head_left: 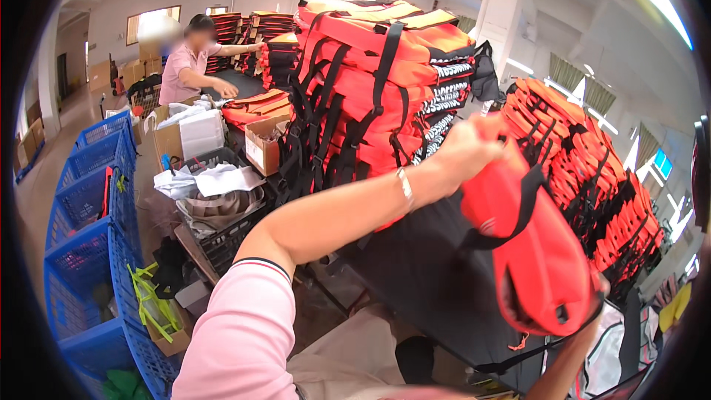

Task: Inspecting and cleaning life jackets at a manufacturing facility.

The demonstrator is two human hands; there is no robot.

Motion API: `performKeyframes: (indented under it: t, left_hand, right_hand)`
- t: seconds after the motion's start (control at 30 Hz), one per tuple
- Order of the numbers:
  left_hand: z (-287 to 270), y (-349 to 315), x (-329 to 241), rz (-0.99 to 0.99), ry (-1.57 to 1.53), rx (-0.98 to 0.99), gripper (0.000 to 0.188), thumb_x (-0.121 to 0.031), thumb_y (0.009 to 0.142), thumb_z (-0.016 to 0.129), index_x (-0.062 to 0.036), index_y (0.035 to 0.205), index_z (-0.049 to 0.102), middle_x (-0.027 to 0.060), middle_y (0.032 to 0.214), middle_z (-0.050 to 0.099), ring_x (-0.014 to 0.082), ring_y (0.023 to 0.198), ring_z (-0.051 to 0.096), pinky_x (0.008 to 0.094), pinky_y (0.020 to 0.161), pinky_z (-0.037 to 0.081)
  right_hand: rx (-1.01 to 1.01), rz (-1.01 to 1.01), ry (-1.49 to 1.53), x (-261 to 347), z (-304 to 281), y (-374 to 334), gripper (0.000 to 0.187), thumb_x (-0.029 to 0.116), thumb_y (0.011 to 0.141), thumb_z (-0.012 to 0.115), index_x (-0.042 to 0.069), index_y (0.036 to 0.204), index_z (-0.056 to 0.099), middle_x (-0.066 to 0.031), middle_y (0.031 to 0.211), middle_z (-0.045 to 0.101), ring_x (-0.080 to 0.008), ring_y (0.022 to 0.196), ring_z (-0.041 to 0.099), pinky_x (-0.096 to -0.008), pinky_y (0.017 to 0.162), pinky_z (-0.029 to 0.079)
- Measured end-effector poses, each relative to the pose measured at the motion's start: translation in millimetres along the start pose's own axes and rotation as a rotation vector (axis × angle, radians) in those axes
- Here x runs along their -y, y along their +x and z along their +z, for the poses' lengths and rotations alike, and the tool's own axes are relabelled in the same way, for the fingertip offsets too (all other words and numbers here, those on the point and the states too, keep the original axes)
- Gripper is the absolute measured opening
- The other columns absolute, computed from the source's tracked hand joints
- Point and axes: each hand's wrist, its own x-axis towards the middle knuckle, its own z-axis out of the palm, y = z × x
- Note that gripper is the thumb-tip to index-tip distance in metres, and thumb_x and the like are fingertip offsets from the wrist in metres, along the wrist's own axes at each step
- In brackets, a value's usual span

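A red-orange life vest (535, 241) with black straps hangs tilted in front of me, above the black tabletop (422, 263). My left hand (474, 152), arm stretched out, is closed around its upper end. My right hand (601, 287) is at the vest's lower right edge, its fingers mostly hidden behind it; the forearm comes up from below. A black strap loops across the vest's front, and another trails from its lower end over the table. Just beyond my left hand stands a tall stack of similar vests (363, 96).
More vests are piled at the right (585, 170). Blue plastic crates (92, 252) line the left side, beside a black crate (229, 233) of cloth and papers and a small cardboard box (263, 144). Far left, a person in pink (185, 70) reaches over vests at the table.
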Motion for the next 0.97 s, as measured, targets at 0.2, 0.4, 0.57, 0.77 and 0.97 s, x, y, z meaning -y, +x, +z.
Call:
performKeyframes:
  t: [0.2, 0.4, 0.57, 0.77, 0.97]
  left_hand:
    - [-64.2, 104.5, -110.8, 0.177, -0.081, 0.014, 0.028, -0.015, 0.082, 0.073, 0.0015, 0.103, 0.066, 0.0047, 0.087, 0.067, 0.0119, 0.072, 0.063, 0.0279, 0.064, 0.050]
    - [-188.2, 165.2, -173.1, 0.594, -0.263, 0.276, 0.035, -0.007, 0.088, 0.069, -0.0085, 0.122, 0.059, 0.0032, 0.113, 0.067, 0.0115, 0.104, 0.064, 0.0259, 0.087, 0.054]
    - [-356.0, 261.9, -133.4, 0.594, -0.110, -0.036, 0.031, -0.010, 0.089, 0.069, -0.0042, 0.119, 0.062, 0.0032, 0.103, 0.069, 0.0130, 0.091, 0.067, 0.0191, 0.073, 0.053]
    - [-572.5, 230.2, -82.4, 0.312, 0.169, -0.221, 0.033, -0.026, 0.090, 0.068, -0.0056, 0.116, 0.063, -0.0003, 0.080, 0.062, 0.0098, 0.066, 0.057, 0.0254, 0.052, 0.041]
    - [-484.2, 214.0, 15.0, 0.119, 0.305, -0.308, 0.068, -0.038, 0.091, 0.065, -0.0203, 0.149, 0.035, 0.0036, 0.100, 0.069, 0.0089, 0.076, 0.065, 0.0234, 0.060, 0.051]
  right_hand:
    - [-0.006, -0.484, 0.197, 129.8, 55.5, 154.2, 0.012, 0.013, 0.090, 0.063, 0.006, 0.098, 0.065, -0.0022, 0.084, 0.064, -0.0147, 0.068, 0.061, -0.0280, 0.059, 0.052]
    - [-0.058, -0.922, 0.418, 278.5, 286.0, 307.4, 0.014, 0.016, 0.092, 0.064, 0.006, 0.103, 0.065, -0.0024, 0.087, 0.066, -0.0149, 0.069, 0.064, -0.0280, 0.060, 0.054]
    - [0.085, -0.763, 0.420, 291.4, 410.3, 374.8, 0.036, 0.016, 0.082, 0.078, 0.000, 0.110, 0.060, -0.0123, 0.093, 0.068, -0.0216, 0.073, 0.070, -0.0333, 0.060, 0.058]
    - [0.324, -0.400, 0.391, 235.4, 469.1, 444.8, 0.021, 0.016, 0.097, 0.058, 0.000, 0.110, 0.060, -0.0130, 0.104, 0.069, -0.0207, 0.089, 0.069, -0.0360, 0.080, 0.058]
    - [0.105, -0.275, -0.196, 159.9, 476.0, 418.8, 0.048, 0.059, 0.093, 0.050, 0.015, 0.110, 0.060, -0.0027, 0.101, 0.065, -0.0127, 0.087, 0.063, -0.0441, 0.093, 0.039]
